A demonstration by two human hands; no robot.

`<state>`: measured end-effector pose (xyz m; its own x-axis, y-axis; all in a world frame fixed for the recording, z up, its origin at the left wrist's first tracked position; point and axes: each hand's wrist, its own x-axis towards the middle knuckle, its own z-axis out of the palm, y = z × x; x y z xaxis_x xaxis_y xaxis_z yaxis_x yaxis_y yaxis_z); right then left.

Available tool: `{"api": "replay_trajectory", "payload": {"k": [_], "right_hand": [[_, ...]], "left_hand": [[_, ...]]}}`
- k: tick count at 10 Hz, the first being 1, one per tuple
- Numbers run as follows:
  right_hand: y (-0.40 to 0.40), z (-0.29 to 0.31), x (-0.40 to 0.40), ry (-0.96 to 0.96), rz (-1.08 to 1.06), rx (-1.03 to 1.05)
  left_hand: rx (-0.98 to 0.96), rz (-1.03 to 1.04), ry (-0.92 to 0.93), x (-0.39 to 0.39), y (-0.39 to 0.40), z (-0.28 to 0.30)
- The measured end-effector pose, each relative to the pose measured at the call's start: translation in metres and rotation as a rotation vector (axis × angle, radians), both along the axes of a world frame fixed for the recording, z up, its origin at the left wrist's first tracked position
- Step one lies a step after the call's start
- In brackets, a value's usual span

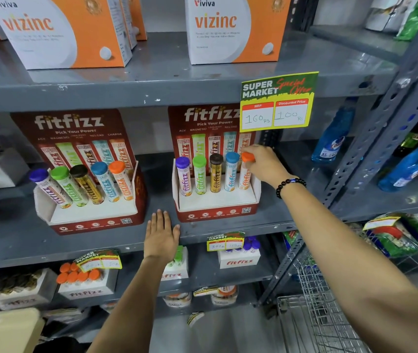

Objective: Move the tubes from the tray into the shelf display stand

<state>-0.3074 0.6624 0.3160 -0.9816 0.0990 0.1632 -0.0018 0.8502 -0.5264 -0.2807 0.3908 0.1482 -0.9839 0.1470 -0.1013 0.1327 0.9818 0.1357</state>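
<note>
Orange is the cap under my right hand point(264, 163), whose fingers close round the top of the orange-capped tube point(245, 174). That tube stands upright in the rightmost slot of the right display stand point(217, 202), beside blue, brown, green and purple ones. My left hand point(161, 234) lies flat and open on the grey shelf point(24, 240), holding nothing, between the two stands.
</note>
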Motion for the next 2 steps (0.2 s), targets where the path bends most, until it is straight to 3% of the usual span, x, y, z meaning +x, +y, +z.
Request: {"api": "replay_trajectory", "payload": {"k": [2], "right_hand": [[-0.001, -0.011, 0.014, 0.125, 0.011, -0.095]], "left_hand": [[0.072, 0.007, -0.042, -0.003, -0.001, 0.002]]}}
